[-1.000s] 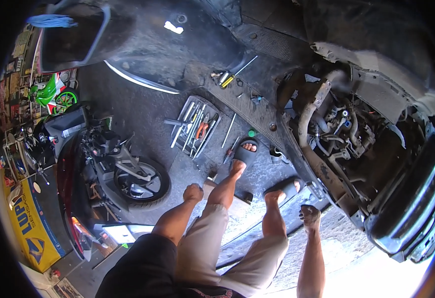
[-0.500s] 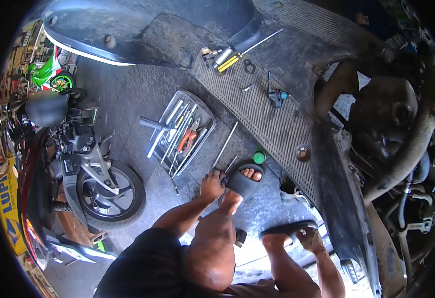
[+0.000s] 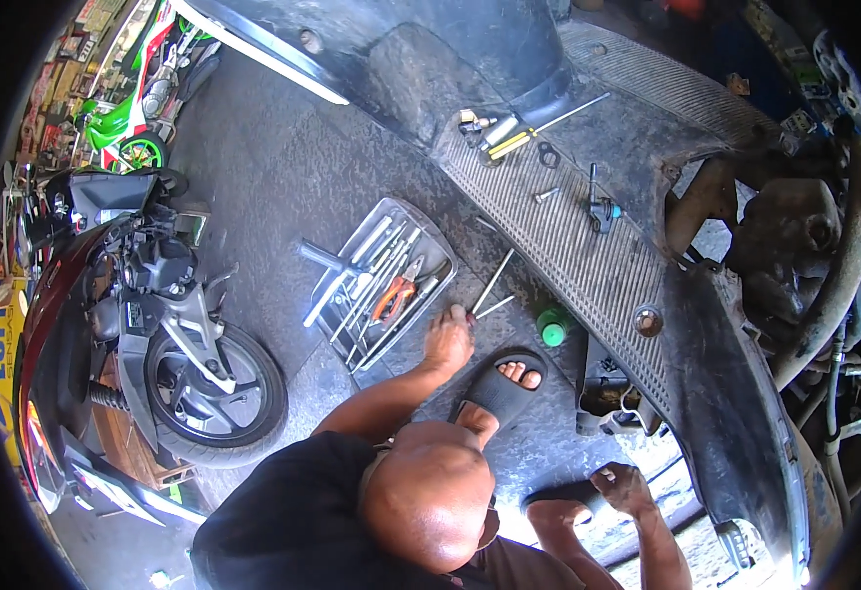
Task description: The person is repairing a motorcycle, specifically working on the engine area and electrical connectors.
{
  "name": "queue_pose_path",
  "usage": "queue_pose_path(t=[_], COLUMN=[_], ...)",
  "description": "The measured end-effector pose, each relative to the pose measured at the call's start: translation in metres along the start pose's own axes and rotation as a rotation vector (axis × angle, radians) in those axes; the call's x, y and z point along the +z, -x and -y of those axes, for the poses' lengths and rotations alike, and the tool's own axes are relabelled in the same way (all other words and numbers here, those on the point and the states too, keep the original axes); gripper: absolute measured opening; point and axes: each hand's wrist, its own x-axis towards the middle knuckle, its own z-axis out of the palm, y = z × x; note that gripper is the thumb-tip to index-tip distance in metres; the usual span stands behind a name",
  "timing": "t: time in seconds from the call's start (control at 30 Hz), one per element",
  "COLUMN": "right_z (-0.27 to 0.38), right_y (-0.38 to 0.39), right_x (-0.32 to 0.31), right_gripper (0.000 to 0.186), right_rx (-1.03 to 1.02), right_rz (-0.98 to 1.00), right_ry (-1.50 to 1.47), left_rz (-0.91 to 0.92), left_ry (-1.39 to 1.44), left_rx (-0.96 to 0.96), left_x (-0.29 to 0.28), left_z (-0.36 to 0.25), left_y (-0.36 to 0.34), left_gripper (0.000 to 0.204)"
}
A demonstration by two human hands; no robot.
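Low on the floor, my left hand (image 3: 448,339) is closed around a screwdriver (image 3: 492,303) with a pale shaft, beside another long thin rod (image 3: 495,273) and just right of a grey tray (image 3: 432,224) of long metal tools and orange-handled pliers (image 3: 392,298). A green round object (image 3: 551,332) stands to the right. My right hand (image 3: 619,489) has curled fingers beside my right sandal (image 3: 548,495); whether they hold anything is hidden. My left sandalled foot (image 3: 504,388) is between my hands, below a ridged scooter footboard (image 3: 578,265).
Loose tools, including a yellow screwdriver (image 3: 509,144), lie on the footboard. An exposed engine (image 3: 786,226) fills the right side. A dark red motorcycle with its wheel (image 3: 214,393) stands left, a green motorbike (image 3: 111,126) and crowded shelves (image 3: 57,79) behind it.
My view has tipped down and closer to the footboard. My left hand has reached forward to the tools by the tray and closed on a screwdriver; my knees have bent lower.
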Motion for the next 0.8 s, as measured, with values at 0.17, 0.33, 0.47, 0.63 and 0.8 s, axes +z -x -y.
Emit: queue_pose_path(t=[0.17, 0.33, 0.47, 0.63, 0.8], right_z=[0.020, 0.024, 0.008, 0.030, 0.047], right_y=[-0.014, -0.016, -0.005, -0.022, -0.036], right_x=[-0.032, -0.029, -0.010, -0.020, -0.022], right_gripper=[0.023, 0.032, 0.031, 0.030, 0.030], right_rx=[0.566, 0.530, 0.418, 0.596, 0.515], right_rz=[0.068, 0.088, 0.080, 0.084, 0.091], right_ry=[-0.335, -0.260, -0.141, -0.232, -0.204], left_rz=[0.211, 0.161, 0.041, 0.150, 0.095], left_ry=[0.060, 0.174, 0.215, 0.142, 0.102], left_rx=[-0.173, -0.145, -0.175, -0.351, -0.511], left_x=[-0.038, -0.072, -0.095, -0.099, -0.102], left_z=[-0.014, 0.005, 0.051, 0.148, 0.161], left_y=[-0.025, 0.003, 0.054, 0.070, 0.042], left_gripper=[0.028, 0.030, 0.036, 0.028, 0.028])
